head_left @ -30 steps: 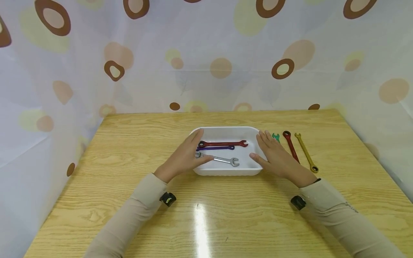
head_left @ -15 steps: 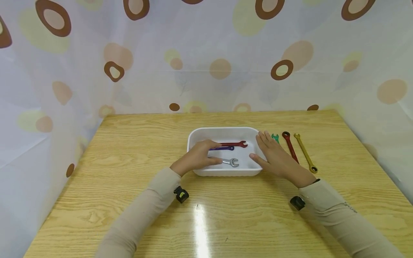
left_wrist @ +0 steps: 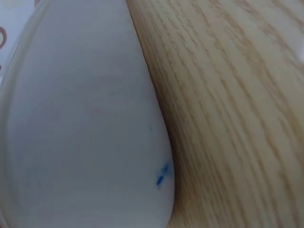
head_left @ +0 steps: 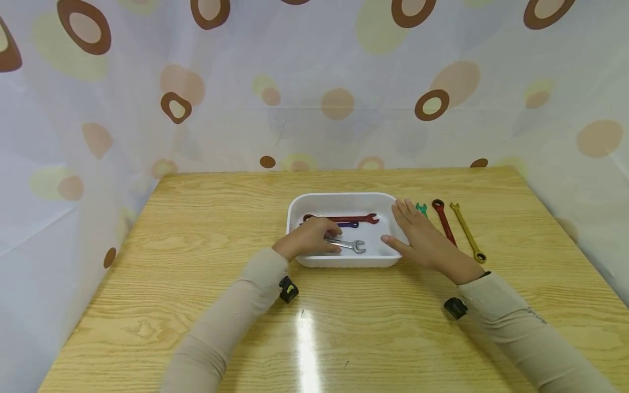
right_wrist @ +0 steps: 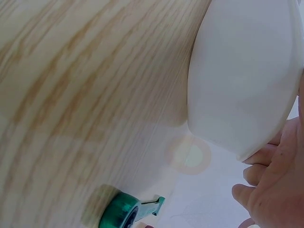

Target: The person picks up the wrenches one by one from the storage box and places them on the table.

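Note:
My left hand (head_left: 313, 237) reaches into the white plastic tray (head_left: 349, 262) with curled fingers. Its thumb and fingertips lie on either side of a silver combination wrench (head_left: 346, 243); whether they grip it is unclear. The wrench's open end points right, and its left part is hidden under the hand. Behind it lie a red wrench (head_left: 356, 219) and a shorter purple wrench (head_left: 350, 225), both partly covered. My right hand (head_left: 425, 243) rests at the tray's right end with straight fingers, its thumb spread apart. In the right wrist view, fingers (right_wrist: 259, 173) touch the tray's rim.
On the wooden table (head_left: 206, 229) right of the tray lie a green wrench (head_left: 422, 208), mostly hidden by the right hand, a red wrench (head_left: 444, 221) and a gold wrench (head_left: 468, 232). A patterned cloth (head_left: 295, 131) hangs behind the table.
My left hand has left the tray's left rim and moved right and in, over the silver wrench, its fingers curling. The right hand and the wrenches have not visibly moved.

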Tool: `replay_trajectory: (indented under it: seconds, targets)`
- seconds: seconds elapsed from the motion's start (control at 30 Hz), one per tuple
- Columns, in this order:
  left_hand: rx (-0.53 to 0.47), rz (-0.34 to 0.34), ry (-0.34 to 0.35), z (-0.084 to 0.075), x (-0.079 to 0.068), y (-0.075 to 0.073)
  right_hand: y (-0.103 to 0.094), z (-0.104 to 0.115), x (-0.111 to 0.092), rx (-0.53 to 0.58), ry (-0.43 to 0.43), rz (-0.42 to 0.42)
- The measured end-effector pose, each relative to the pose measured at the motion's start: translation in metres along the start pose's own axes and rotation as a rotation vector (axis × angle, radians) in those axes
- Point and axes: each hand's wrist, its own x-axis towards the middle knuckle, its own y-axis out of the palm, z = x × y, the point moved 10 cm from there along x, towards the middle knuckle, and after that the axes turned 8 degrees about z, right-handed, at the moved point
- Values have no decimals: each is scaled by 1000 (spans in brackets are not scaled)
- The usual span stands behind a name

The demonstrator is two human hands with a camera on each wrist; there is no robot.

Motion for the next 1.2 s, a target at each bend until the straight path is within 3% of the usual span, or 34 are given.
replay_trajectory:
  seconds: [0.53,0.83,1.2]
  targets:
    - [-60,-21,34,1,15,3,-1,-1,0,9,-6,-11]
    - [-85,-34,-16,6,13,3,-2,0,-1,10,-1,-6]
    - [22,29,-11,6,15,11,-2,1,1,-5,-11,-19]
